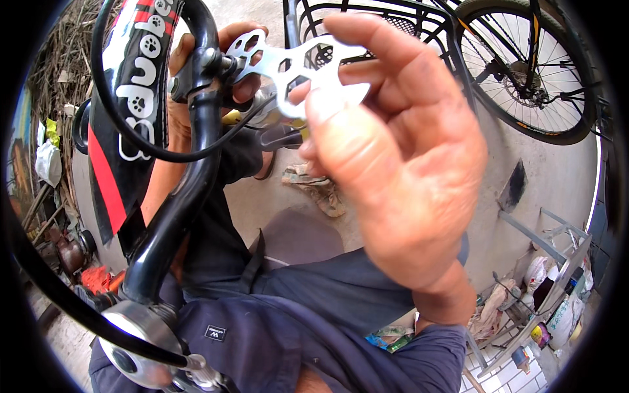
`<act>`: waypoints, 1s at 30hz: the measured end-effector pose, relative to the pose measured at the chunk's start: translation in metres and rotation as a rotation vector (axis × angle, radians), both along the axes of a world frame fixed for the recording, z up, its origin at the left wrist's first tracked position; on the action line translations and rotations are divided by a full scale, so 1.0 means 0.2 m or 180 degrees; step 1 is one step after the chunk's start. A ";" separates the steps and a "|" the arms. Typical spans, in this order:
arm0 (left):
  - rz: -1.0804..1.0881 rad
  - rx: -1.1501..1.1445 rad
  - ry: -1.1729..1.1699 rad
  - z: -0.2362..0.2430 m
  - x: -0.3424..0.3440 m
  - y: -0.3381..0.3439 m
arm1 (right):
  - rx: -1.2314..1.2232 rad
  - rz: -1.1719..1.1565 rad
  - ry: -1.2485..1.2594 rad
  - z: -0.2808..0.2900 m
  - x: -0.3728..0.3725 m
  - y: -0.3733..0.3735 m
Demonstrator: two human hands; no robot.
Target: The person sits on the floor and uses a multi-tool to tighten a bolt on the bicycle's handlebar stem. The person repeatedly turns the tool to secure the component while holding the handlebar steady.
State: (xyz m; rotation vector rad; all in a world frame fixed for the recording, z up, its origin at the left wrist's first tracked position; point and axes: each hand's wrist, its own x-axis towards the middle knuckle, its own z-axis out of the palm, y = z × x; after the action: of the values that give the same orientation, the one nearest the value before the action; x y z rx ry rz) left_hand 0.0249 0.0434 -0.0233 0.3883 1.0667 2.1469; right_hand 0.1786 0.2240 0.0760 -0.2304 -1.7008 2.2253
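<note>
A flat silver multi-hole bone wrench point(298, 69) has its left end at a bolt point(228, 65) on the black clamp point(202, 64) of a bicycle handlebar point(204, 124). My right hand point(406, 137) pinches the wrench's right end between thumb and fingers, palm turned toward me. Behind the handlebar, my left hand point(178, 118) is wrapped about the clamp, with fingertips showing above and below the bolt. The bar hides much of that hand. Along the left runs a black, white and red printed panel point(134, 98), crossed by a black cable point(124, 124).
At the lower left is a silver bell-like part point(141, 340) on the handlebar. Another bicycle's wheel point(524, 72) stands at the upper right, beside a black basket point(419, 23). A crumpled cloth point(318, 187) lies on the floor. A metal rack point(557, 288) with bags is at right.
</note>
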 end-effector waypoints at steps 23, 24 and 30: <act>0.0123 0.0307 0.0086 0.04 0.03 0.03 | -0.0254 0.0483 -0.0025 0.04 0.06 -0.01; 0.0170 0.0272 0.0097 0.04 0.04 0.03 | -0.0450 0.0419 0.0089 0.05 0.04 -0.01; -0.0018 0.0350 0.0321 -0.02 0.02 0.05 | -0.0029 -0.0257 0.0112 -0.01 -0.06 0.02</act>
State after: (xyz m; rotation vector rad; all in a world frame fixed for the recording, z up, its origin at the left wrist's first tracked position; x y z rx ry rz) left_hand 0.0284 0.0544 -0.0264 0.5552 1.0037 2.2067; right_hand 0.1668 0.2270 0.0745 -0.2560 -1.6343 2.1666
